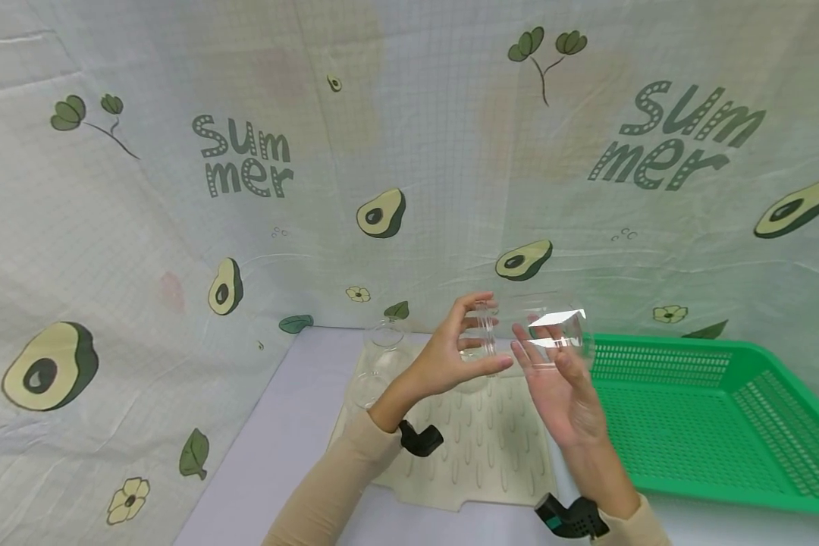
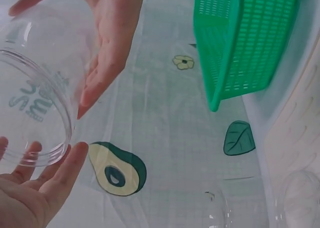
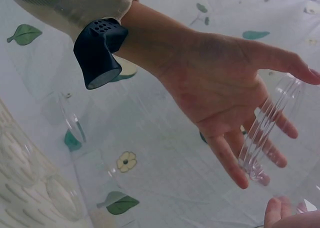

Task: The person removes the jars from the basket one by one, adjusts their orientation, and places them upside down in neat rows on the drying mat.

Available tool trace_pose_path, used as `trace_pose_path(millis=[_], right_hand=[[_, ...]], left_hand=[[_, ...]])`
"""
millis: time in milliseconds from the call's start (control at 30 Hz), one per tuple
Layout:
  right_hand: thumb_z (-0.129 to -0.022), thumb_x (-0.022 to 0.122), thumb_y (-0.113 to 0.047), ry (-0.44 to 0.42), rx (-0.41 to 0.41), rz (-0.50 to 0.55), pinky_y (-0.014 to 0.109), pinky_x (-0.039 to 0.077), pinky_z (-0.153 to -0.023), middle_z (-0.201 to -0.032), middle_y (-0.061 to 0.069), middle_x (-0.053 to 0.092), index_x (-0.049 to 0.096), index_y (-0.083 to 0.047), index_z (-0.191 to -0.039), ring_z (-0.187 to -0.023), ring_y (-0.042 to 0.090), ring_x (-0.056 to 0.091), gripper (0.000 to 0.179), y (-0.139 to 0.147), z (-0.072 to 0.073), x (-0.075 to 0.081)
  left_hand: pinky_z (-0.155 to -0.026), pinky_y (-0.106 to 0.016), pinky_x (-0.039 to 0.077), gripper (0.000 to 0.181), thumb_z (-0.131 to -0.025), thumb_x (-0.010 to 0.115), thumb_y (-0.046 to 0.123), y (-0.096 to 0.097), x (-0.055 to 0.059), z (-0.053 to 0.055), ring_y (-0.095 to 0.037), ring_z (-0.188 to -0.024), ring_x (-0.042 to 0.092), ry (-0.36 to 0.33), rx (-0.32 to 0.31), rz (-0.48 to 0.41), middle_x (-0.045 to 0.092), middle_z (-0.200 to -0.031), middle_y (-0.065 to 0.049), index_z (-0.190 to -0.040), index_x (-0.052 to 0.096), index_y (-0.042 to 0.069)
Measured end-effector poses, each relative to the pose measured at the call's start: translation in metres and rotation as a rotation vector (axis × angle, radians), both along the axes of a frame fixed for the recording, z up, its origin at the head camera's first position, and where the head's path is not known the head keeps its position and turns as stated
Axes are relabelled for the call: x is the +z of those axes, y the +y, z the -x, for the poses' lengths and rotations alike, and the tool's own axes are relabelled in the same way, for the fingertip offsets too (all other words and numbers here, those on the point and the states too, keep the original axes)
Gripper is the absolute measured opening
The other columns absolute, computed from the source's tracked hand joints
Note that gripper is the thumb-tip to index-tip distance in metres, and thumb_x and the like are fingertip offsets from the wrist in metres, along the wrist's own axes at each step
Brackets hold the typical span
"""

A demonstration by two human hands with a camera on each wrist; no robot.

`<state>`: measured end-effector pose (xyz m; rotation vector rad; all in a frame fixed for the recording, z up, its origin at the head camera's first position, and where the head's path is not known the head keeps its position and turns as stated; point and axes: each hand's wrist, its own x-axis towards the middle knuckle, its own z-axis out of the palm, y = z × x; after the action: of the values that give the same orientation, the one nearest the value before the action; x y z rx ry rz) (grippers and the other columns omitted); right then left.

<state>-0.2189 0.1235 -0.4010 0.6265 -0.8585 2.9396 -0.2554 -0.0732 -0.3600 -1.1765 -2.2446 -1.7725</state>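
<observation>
A clear wide-mouthed jar (image 1: 519, 318) is held sideways in the air between both hands, above the far part of a beige ridged mat (image 1: 478, 455). My left hand (image 1: 444, 353) spans the jar's threaded mouth, thumb on the near side and fingers on the far side. Around the body, toward the base, my right hand (image 1: 563, 394) holds with thumb and fingers. The threaded rim (image 2: 55, 98) faces the left hand in the left wrist view. In the right wrist view, the left palm is at the mouth, and only some right fingertips (image 3: 277, 210) show.
More clear jars stand on the mat at the back left, such as one jar (image 1: 385, 334) and another (image 1: 368, 390); their outlines are faint. To the right lies a green perforated basket (image 1: 723, 497). A printed cloth (image 1: 437, 152) hangs behind the table (image 1: 259, 455).
</observation>
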Motion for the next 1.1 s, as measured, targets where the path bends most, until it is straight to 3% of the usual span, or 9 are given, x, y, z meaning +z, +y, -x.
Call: trace_pose_path(millis=[300,600,767,933,1100], right_hand=[[-0.098,0.058,-0.009,0.052,-0.042,-0.034,0.040,0.023,-0.119,-0.154,0.017,0.023,0.023,-0.005,-0.147,-0.145,0.038,0.026,0.061,0.003,0.002,0.002],[-0.096,0.053,0.009,0.074,-0.072,-0.041,0.039,0.035,-0.112,-0.138,0.013,0.047,0.049,-0.004,-0.135,-0.135,0.037,0.043,0.042,0.005,0.004,0.000],[-0.094,0.053,0.013,0.080,-0.090,-0.082,0.040,0.038,-0.111,-0.139,0.018,0.047,0.055,-0.003,-0.131,-0.131,0.037,0.048,0.041,0.005,0.004,-0.007],[-0.093,0.057,0.012,0.025,-0.147,-0.213,0.037,0.041,-0.109,-0.148,0.020,0.039,0.043,-0.004,-0.143,-0.131,0.033,0.049,0.055,0.003,0.003,-0.012],[-0.089,0.058,0.013,-0.023,-0.177,-0.353,0.031,0.042,-0.106,-0.147,0.012,0.040,0.027,-0.002,-0.152,-0.133,0.028,0.047,0.072,-0.002,0.000,-0.015]], left_hand=[[-0.109,-0.039,0.040,0.092,-0.084,0.081,0.020,-0.014,0.012,-0.001,-0.024,-0.137,0.040,0.082,0.075,0.111,0.036,-0.153,0.002,-0.154,0.022,0.026],[-0.115,-0.044,0.032,0.095,-0.083,0.083,0.025,-0.034,0.020,-0.003,-0.012,-0.142,0.030,0.123,0.126,0.170,0.030,-0.156,0.009,-0.156,0.021,0.028],[-0.116,-0.045,0.027,0.097,-0.083,0.082,0.034,-0.049,0.022,-0.007,-0.011,-0.146,0.024,0.124,0.176,0.231,0.026,-0.159,0.012,-0.158,0.020,0.023],[-0.116,-0.049,0.026,0.099,-0.082,0.081,0.044,-0.068,0.022,-0.011,-0.010,-0.147,0.021,0.087,0.243,0.276,0.024,-0.159,0.014,-0.158,0.021,0.024],[-0.113,-0.055,0.028,0.099,-0.081,0.079,0.051,-0.091,0.015,-0.013,-0.009,-0.146,0.021,0.071,0.301,0.315,0.022,-0.160,0.016,-0.159,0.020,0.029]])
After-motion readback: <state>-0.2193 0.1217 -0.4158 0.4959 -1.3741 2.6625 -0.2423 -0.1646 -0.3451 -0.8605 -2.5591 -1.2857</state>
